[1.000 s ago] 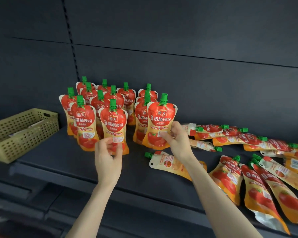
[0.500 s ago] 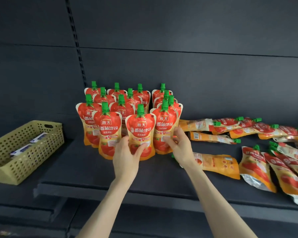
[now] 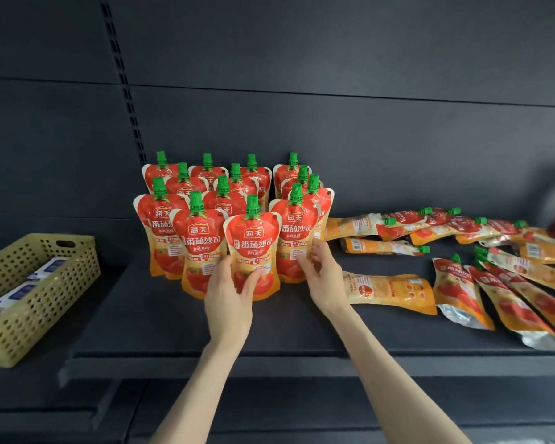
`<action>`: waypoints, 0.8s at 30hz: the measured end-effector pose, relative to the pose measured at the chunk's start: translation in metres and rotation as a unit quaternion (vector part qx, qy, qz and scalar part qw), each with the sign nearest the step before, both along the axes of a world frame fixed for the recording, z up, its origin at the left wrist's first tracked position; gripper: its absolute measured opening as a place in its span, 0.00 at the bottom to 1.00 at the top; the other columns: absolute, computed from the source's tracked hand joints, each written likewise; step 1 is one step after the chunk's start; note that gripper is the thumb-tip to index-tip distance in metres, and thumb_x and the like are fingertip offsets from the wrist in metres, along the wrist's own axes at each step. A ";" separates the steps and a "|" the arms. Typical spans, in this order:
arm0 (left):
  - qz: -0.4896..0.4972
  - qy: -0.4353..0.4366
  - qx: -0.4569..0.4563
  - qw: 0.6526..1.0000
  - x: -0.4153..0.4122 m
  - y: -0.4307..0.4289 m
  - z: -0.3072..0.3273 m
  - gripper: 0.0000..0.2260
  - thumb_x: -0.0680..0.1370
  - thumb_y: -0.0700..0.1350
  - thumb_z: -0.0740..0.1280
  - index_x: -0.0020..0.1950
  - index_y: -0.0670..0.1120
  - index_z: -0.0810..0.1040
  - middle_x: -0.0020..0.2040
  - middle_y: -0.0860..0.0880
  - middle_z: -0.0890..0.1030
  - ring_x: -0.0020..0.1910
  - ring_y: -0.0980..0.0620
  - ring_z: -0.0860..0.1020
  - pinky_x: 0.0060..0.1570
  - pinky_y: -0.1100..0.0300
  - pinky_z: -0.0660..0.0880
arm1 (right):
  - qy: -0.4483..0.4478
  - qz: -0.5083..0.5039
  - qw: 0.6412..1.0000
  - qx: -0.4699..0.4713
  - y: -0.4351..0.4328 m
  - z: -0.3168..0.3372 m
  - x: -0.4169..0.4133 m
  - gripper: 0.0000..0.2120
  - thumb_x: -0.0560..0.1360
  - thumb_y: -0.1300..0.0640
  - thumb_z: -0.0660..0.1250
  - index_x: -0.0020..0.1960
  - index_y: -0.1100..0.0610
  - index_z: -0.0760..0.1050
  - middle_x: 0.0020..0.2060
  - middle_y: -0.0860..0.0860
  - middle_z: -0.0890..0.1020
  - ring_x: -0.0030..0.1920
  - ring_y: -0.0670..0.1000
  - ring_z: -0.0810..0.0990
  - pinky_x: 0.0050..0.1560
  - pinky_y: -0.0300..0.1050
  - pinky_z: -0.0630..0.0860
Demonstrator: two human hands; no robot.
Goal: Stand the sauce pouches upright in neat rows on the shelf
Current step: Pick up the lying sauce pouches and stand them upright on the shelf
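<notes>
Since a second ago, the two front pouches have been brought close together, and now they are side by side. The left hand (image 3: 229,296) is wrapped round the bottom of the middle front pouch (image 3: 252,238), with the thumb on one side and the fingers on the other. The right hand (image 3: 322,277) is curled on the lower right edge of the right front pouch (image 3: 293,225). Both pouches are stood up straight on the dark shelf (image 3: 173,325). Thirteen standing pouches (image 3: 194,232) can be counted in all, these two included. Four are seen in the back row and three in each of the three rows in front. Every one is red and orange with a green cap on top. To the right, the lying pouches (image 3: 388,288) are spread flat on the same shelf. At least ten can be counted, but the ones at the far right edge are too blurred to count. One yellow basket (image 3: 39,302) is seen to the left, well apart from the pouches, with a few white packets (image 3: 45,267) inside it.
</notes>
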State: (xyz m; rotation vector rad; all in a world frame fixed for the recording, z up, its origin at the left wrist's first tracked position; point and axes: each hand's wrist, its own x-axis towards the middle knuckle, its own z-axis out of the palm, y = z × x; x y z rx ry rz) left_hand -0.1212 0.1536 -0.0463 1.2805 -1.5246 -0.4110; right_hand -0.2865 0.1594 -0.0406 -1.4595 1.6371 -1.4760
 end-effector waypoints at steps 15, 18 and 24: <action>0.016 0.059 -0.042 0.997 -0.006 0.034 -0.012 0.09 0.74 0.40 0.69 0.52 0.41 0.76 0.52 0.48 0.74 0.49 0.45 0.77 0.41 0.56 0.77 | 0.215 -0.148 0.965 0.011 0.054 -0.001 -0.046 0.08 0.76 0.57 0.66 0.53 0.58 0.78 0.51 0.53 0.80 0.53 0.55 0.74 0.52 0.48 0.71; -0.040 0.052 -0.030 0.997 -0.027 0.045 -0.010 0.04 0.74 0.39 0.69 0.47 0.42 0.76 0.46 0.50 0.76 0.43 0.48 0.77 0.38 0.58 0.76 | 0.271 -0.172 0.946 0.051 0.065 0.003 -0.071 0.10 0.75 0.54 0.67 0.54 0.57 0.78 0.53 0.52 0.81 0.55 0.57 0.74 0.54 0.50 0.68; -0.169 -0.055 0.025 0.984 -0.090 0.047 -0.011 0.08 0.75 0.45 0.68 0.53 0.45 0.77 0.52 0.51 0.76 0.54 0.52 0.75 0.49 0.61 0.72 | 0.301 -0.165 0.929 0.140 0.076 0.011 -0.127 0.20 0.72 0.43 0.68 0.58 0.53 0.77 0.58 0.49 0.79 0.63 0.55 0.70 0.62 0.50 0.61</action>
